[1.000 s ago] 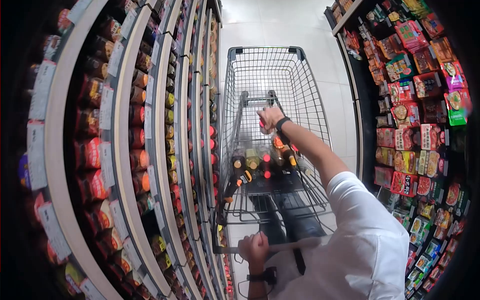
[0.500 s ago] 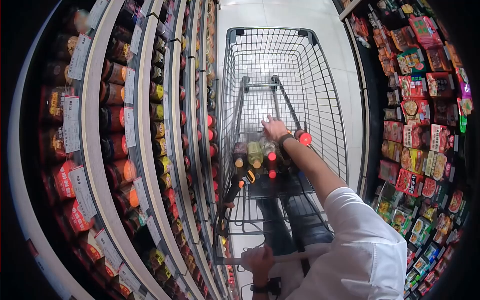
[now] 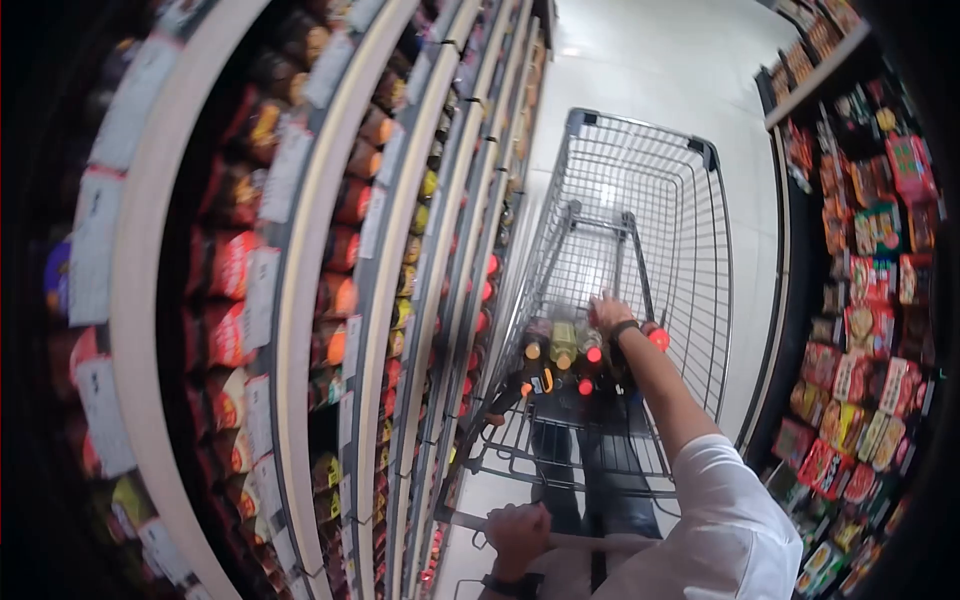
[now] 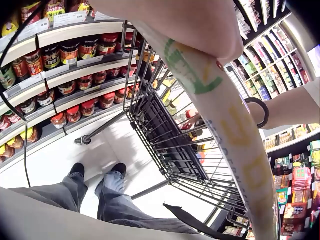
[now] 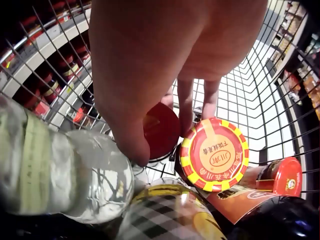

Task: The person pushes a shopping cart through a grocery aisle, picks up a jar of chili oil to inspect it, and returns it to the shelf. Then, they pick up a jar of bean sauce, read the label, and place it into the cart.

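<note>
My right hand (image 3: 606, 316) reaches down into the shopping cart, at the far side of a row of bottles. In the right wrist view, its thumb and fingers pinch a jar with a dark red lid (image 5: 162, 132); the jar's body is mostly hidden. Right beside it is a jar with a red and yellow lid (image 5: 215, 155). A clear bottle (image 5: 97, 175) lies left of the thumb, and a red-lidded jar (image 5: 287, 177) lies tilted to the right. My left hand (image 3: 518, 527) grips the cart's handle (image 4: 215, 107), whose printed sleeve shows in the left wrist view.
Shelves of jars (image 3: 225, 265) run close along the cart's left side. Packaged foods (image 3: 865, 370) hang on the right. The cart's wire basket (image 3: 690, 260) extends forward over the pale floor (image 3: 640, 60). A black panel (image 4: 162, 127) sits at the cart's near end.
My right hand, earlier holding a red-lidded jar above the basket, has lowered among the bottles and jars. The left hand stays on the handle. The view has swung, shifting the cart rightward.
</note>
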Tool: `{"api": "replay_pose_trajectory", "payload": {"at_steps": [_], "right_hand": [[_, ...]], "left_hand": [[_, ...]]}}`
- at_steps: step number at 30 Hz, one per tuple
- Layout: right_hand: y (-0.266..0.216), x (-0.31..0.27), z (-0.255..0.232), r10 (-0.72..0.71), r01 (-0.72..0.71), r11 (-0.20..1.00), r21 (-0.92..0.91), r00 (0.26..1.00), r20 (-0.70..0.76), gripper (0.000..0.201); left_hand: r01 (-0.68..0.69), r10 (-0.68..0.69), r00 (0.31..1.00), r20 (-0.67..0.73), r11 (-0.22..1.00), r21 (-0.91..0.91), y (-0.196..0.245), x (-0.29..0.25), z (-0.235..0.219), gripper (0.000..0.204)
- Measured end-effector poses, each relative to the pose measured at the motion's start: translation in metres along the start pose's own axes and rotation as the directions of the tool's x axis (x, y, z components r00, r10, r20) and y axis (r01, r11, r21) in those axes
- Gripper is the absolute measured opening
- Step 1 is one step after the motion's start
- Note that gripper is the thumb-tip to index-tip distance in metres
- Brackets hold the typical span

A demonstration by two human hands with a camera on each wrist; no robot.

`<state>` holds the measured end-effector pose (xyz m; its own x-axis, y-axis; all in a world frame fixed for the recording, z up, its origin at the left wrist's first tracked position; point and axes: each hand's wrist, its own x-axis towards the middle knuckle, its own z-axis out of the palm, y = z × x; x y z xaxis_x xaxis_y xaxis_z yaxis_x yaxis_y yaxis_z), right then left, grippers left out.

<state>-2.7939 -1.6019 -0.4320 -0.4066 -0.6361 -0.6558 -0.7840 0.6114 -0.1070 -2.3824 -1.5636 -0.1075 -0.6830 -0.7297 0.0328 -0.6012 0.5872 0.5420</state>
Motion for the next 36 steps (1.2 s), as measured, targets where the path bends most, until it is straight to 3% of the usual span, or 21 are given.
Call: {"api": "replay_pose_trajectory", "payload": {"at_steps": [2,4,5,6,8,10,14,16,18,20,22,24,25,26,27,28,30,36], "right_hand": [[-0.005,-0.017,-0.027,0.059,-0.058,0.998,-0.023,0.997,0.058,0.073],[0.009,-0.028,-0.046,0.096,-0.105,0.972,0.212,0.994,0.052,0.084],[0.027,-0.023,-0.034,0.101,-0.076,0.934,0.349,0.994,-0.053,0.087],[0.048,-0.024,-0.031,0.046,0.050,0.856,0.515,0.984,-0.171,0.083],[0.060,-0.073,-0.086,0.061,-0.138,0.385,0.913,0.990,0.125,0.072],[0.042,-0.180,-0.172,-0.009,-0.174,0.125,0.977,0.984,0.176,0.058],[0.064,-0.291,-0.196,-0.083,0.018,0.315,0.949,0.996,0.009,0.043],[0.063,-0.353,-0.201,-0.119,0.035,0.366,0.930,0.993,0.009,0.039],[0.046,-0.416,-0.201,-0.194,0.034,0.126,0.991,0.981,-0.009,0.038],[0.032,-0.461,-0.180,-0.206,0.030,0.029,0.999,0.978,-0.023,0.039],[0.020,-0.493,-0.149,-0.273,0.038,0.214,0.976,0.962,0.023,0.038],[0.017,-0.506,-0.100,-0.293,0.204,0.548,0.811,0.955,-0.042,0.032],[0.001,-0.515,-0.088,-0.171,0.142,0.613,0.777,0.984,-0.045,0.029],[-0.013,-0.525,-0.080,-0.048,0.074,0.666,0.743,0.997,-0.056,0.026],[-0.008,-0.518,-0.056,-0.043,0.200,0.661,0.723,0.972,-0.230,0.019],[-0.013,-0.519,-0.051,0.034,0.179,0.707,0.684,0.958,-0.286,0.015],[-0.010,-0.510,-0.041,0.020,0.234,0.798,0.555,0.910,-0.413,0.015],[-0.032,-0.512,-0.075,-0.068,0.203,0.945,0.256,0.888,-0.455,0.035]], "left_hand": [[-0.011,0.009,0.999,0.046,0.999,0.045,0.003,0.003,-0.006,0.035],[-0.024,0.020,0.996,0.081,0.999,0.037,0.005,0.004,-0.011,0.031],[-0.027,0.026,0.995,0.092,1.000,0.009,0.005,0.004,-0.012,0.029],[-0.033,0.035,0.994,0.102,0.999,-0.020,0.005,0.004,-0.014,0.027],[-0.063,0.065,0.995,0.078,0.998,-0.026,0.006,0.005,-0.017,0.023],[-0.080,0.080,0.995,0.059,0.997,-0.001,0.007,0.006,-0.019,0.019],[-0.081,0.083,0.989,0.126,0.996,-0.022,0.004,0.002,-0.018,0.009],[-0.072,0.075,0.984,0.161,0.997,-0.025,0.004,0.002,-0.016,0.010],[-0.083,0.088,0.980,0.178,0.996,-0.038,0.005,0.007,-0.016,0.010],[-0.094,0.103,0.978,0.181,0.994,-0.057,0.007,0.010,-0.018,0.010],[-0.112,0.119,0.992,0.049,0.986,-0.123,0.005,0.011,-0.003,0.013],[-0.130,0.138,0.990,0.041,0.981,-0.145,0.004,0.016,0.005,0.012],[-0.133,0.139,0.990,0.032,0.980,-0.145,0.006,0.020,0.007,0.013],[-0.136,0.141,0.990,0.026,0.980,-0.144,0.008,0.022,0.007,0.013],[-0.139,0.143,0.990,0.021,0.980,-0.140,0.009,0.025,0.007,0.013],[-0.128,0.135,0.990,0.042,0.982,-0.138,0.010,0.028,0.005,0.013],[-0.110,0.122,0.989,0.088,0.985,-0.136,0.015,0.035,0.004,0.013],[-0.067,0.070,0.997,0.034,0.994,-0.086,0.021,0.057,0.013,0.016]]}}
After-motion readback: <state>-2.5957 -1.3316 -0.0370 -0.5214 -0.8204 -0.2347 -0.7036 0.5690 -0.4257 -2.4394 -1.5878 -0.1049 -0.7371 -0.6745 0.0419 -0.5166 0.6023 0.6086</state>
